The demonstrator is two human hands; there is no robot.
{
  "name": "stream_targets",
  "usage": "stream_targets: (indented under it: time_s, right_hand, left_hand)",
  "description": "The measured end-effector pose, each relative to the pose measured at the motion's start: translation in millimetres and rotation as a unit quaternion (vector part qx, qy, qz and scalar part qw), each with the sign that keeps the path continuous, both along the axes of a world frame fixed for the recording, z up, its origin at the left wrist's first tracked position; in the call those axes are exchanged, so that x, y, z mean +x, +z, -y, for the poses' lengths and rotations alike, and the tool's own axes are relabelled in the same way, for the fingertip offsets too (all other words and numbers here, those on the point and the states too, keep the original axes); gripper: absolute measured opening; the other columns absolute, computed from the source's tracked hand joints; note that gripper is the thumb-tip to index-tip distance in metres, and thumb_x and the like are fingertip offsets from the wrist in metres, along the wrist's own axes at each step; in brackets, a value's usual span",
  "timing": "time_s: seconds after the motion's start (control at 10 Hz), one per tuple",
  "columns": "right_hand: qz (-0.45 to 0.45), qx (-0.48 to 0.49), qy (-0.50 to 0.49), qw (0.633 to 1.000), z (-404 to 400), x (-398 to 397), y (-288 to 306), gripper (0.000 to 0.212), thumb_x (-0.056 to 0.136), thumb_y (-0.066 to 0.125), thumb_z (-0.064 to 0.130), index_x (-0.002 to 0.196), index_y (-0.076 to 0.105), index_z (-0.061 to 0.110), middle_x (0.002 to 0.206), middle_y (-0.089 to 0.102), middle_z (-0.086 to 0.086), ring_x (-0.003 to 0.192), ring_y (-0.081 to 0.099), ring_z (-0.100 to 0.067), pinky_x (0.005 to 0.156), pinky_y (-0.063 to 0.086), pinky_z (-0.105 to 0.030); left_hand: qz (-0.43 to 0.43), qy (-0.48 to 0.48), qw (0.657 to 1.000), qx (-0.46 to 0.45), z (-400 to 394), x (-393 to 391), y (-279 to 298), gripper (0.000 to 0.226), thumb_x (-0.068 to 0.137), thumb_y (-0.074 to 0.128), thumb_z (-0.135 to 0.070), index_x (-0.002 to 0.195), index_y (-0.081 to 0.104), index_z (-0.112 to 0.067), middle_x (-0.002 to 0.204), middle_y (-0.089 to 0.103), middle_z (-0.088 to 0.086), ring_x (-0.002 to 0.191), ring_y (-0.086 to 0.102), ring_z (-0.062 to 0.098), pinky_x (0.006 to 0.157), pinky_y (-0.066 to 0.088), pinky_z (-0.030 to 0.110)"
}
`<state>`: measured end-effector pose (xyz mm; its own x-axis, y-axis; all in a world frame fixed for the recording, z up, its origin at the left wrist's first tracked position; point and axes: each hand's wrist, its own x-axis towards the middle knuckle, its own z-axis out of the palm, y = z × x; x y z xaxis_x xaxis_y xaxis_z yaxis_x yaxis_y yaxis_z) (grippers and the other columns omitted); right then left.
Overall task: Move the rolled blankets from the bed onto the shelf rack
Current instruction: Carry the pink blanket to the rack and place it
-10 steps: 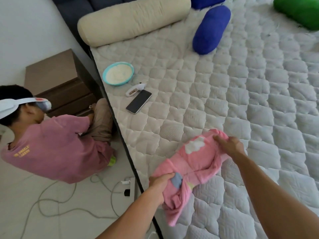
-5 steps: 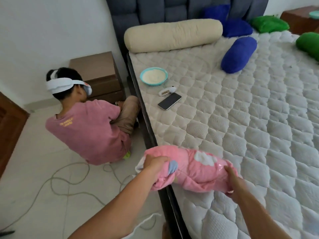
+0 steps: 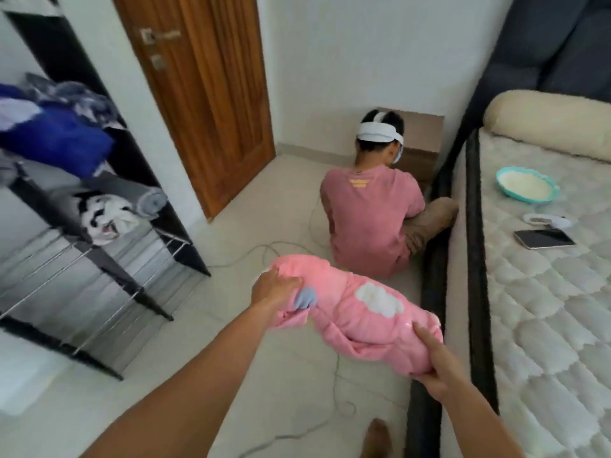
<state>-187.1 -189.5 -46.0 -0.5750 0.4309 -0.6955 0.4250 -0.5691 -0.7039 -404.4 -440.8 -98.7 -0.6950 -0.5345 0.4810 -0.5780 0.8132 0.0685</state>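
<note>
The pink cloth (image 3: 360, 312) is gripped by curled fingers (image 3: 289, 280) of the left hand (image 3: 274, 290) and right hand (image 3: 436, 366); if loosened, it could be dropped.

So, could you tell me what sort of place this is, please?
Most likely a home bedroom: a bed with a quilted mattress and a bolster pillow, an open rack holding clothes, and a wooden door.

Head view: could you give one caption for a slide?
Left hand and right hand hold a bundled pink garment over the floor beside the bed.
</note>
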Motion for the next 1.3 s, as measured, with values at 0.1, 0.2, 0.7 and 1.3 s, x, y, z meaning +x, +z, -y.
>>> stream_targets:
  time_s: [0.1, 0.2, 0.7, 1.3]
  right_hand:
    - [-0.029, -0.026, 0.061, 0.997, 74.3, -40.9, 9.7, 0.026, 0.086, 0.064, 0.022, 0.109, 0.059, 0.010, 0.085, 0.070, -0.012, 0.073, 0.066, -0.025, 0.060, 0.058, -0.039]
    - [-0.049, -0.058, 0.120, 0.990, 139.7, -79.9, 11.9, 0.023, 0.089, 0.060, 0.021, 0.110, 0.060, 0.011, 0.066, 0.075, -0.004, 0.054, 0.070, -0.015, 0.044, 0.056, -0.031]
    - [-0.045, -0.151, 0.280, 0.947, 372.9, -248.5, -22.6, 0.036, 0.089, 0.060, 0.020, 0.122, 0.056, 0.005, 0.092, 0.073, -0.016, 0.079, 0.068, -0.028, 0.049, 0.059, -0.037]
    - [0.031, -0.224, 0.282, 0.933, 555.8, -418.9, -76.2, 0.021, 0.088, 0.056, 0.000, 0.109, 0.059, 0.004, 0.097, 0.070, -0.019, 0.091, 0.063, -0.034, 0.061, 0.057, -0.049]
  left_hand:
    - [-0.048, 0.354, 0.893, 0.272, 75.7, -3.3, 14.0, 0.056, 0.092, 0.042, -0.056, 0.047, 0.058, -0.028, 0.025, 0.037, -0.009, 0.039, 0.030, 0.005, 0.059, 0.037, 0.015]
    - [0.012, 0.035, 0.707, 0.706, 166.3, 41.8, 72.7, 0.038, 0.081, 0.064, -0.042, 0.101, 0.056, -0.011, 0.083, 0.064, 0.012, 0.078, 0.062, 0.018, 0.072, 0.055, 0.027]
    - [-0.112, 0.088, 0.600, 0.787, 383.6, -29.1, 81.2, 0.022, 0.085, 0.066, -0.014, 0.105, 0.059, -0.008, 0.094, 0.062, 0.013, 0.076, 0.060, 0.026, 0.080, 0.056, 0.050]
    - [-0.127, 0.083, 0.674, 0.723, 583.2, -311.1, -68.8, 0.072, 0.061, 0.062, -0.053, 0.129, 0.047, -0.034, 0.127, 0.060, 0.015, 0.100, 0.068, 0.034, 0.074, 0.059, 0.055]
